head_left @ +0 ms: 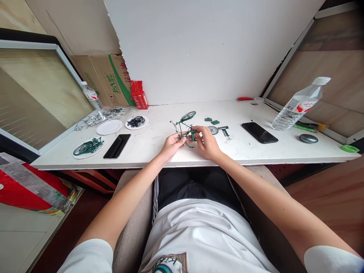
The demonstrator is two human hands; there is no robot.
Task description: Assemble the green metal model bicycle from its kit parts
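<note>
A small green model bicycle (185,124) is held between my two hands above the white table. Its one visible wheel points away from me, and the handlebar sticks out to the left. My left hand (172,146) grips the frame from the left with thumb and fingers. My right hand (208,143) pinches the rear part of the frame, partly hiding it. Just beyond my right hand lie a loose spoked wheel (213,130), a dark bracket-like part (223,128) and small green pieces (215,122).
On the left are a plate of green parts (89,147), a plate of black parts (137,121), a white plate (109,127) and a phone (117,146). A black phone (259,132), water bottle (298,104) and round tin (308,138) stand right. A white board (199,53) rises behind.
</note>
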